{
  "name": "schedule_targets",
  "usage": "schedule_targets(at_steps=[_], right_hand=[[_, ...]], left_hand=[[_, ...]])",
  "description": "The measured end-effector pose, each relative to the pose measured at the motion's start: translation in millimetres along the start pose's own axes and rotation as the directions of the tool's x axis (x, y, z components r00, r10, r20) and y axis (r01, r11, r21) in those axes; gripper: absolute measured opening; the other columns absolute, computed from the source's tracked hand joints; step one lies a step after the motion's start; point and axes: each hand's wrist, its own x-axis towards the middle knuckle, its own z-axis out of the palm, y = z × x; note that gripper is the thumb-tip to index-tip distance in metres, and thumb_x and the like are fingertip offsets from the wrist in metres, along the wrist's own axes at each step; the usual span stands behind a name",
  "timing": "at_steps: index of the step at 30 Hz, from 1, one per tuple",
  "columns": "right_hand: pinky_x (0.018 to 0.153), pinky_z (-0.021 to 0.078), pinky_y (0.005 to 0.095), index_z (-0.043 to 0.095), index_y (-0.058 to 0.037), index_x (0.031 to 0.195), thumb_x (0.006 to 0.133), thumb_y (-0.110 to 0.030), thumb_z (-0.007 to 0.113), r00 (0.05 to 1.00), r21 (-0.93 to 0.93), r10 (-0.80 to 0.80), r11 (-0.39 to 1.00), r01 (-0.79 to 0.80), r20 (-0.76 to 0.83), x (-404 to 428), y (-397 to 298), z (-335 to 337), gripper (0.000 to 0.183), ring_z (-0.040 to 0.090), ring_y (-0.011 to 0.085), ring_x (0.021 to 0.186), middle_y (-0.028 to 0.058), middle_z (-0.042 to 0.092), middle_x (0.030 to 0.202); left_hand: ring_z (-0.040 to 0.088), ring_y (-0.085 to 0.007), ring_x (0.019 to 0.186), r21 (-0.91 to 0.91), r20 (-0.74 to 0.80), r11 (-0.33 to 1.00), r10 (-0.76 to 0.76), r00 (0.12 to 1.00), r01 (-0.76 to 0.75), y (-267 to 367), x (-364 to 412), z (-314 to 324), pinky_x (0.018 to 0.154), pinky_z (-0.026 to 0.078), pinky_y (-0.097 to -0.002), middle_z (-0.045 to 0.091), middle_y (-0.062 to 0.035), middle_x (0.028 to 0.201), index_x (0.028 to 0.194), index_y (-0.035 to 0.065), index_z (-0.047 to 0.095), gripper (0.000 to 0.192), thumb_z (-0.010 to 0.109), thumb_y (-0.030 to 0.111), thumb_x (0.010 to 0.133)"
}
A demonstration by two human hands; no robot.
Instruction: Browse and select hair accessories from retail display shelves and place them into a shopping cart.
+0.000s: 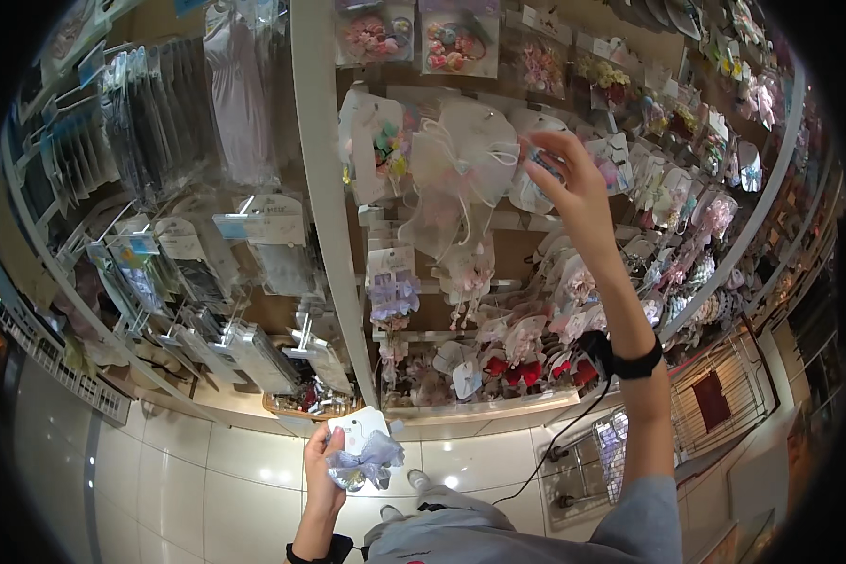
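Observation:
My left hand (323,462) holds a white display card (358,431) low in front of my body. A lavender bow hair accessory (369,458) is mounted on that card. Up at the rack, my right hand (567,166) is raised with its fingers curved and thumb apart. Its fingertips overlap a white card (532,190) with a small blue item; whether they touch it cannot be told. Left of these fingers hangs a large pale sheer bow (458,176) on a white card. A card with colourful flower-like pieces (391,148) hangs farther left.
A white upright post (322,176) divides the racks. Packaged garments (236,106) hang at left, red bows (522,371) low at centre. A wicker basket (282,409) sits on the bottom shelf. At right stands a wire cart (730,384); a black cable (557,440) runs from my right wrist.

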Motion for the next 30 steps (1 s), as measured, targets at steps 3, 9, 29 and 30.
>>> schedule_targets(at_steps=[3,9,29,30], right_hand=[[0.075,0.0463,0.0287,0.049,-0.0007,0.108,0.072,-0.018,0.064,0.996,-0.268,-0.041,0.961,0.060,0.074,44.9,23.6,8.8,0.042,0.055,0.0190,0.090,0.0131,0.055,0.104],[0.083,0.0405,0.0295,0.042,0.0028,0.118,0.066,-0.016,0.069,0.794,-0.267,0.447,0.892,-0.364,0.411,93.7,20.9,11.4,0.061,0.050,0.0214,0.104,0.0139,0.051,0.113],[0.059,0.0421,0.0262,0.053,0.0038,0.101,0.071,-0.028,0.065,0.885,-0.267,0.419,0.893,-0.362,0.204,72.2,16.7,24.5,0.045,0.054,0.0149,0.070,0.0092,0.058,0.080],[0.061,0.0420,0.0266,0.054,0.0041,0.101,0.072,-0.027,0.063,0.877,-0.264,0.429,0.891,-0.370,0.219,72.2,14.2,22.3,0.044,0.053,0.0143,0.071,0.0088,0.058,0.081]], left_hand=[[0.056,-0.0091,0.069,-0.019,0.010,1.000,0.005,1.000,-0.005,8.4,6.6,-5.4,0.061,0.046,-0.0218,0.059,-0.0061,0.082,0.093,-0.0011,0.053,0.017,0.049,0.014,0.088],[0.057,-0.0095,0.068,0.005,0.032,1.000,0.004,0.999,-0.004,18.2,31.5,-13.6,0.061,0.046,-0.0218,0.060,-0.0064,0.082,0.093,-0.0012,0.053,0.016,0.049,0.013,0.088],[0.054,-0.0064,0.070,0.018,0.162,0.992,-0.124,0.979,0.123,7.2,89.3,0.0,0.062,0.043,-0.0202,0.059,-0.0038,0.082,0.092,0.0011,0.054,0.014,0.050,0.014,0.087],[0.054,-0.0064,0.070,0.021,0.156,0.992,-0.128,0.979,0.126,5.5,89.5,-3.3,0.062,0.043,-0.0202,0.059,-0.0038,0.082,0.092,0.0011,0.054,0.014,0.050,0.014,0.087]])
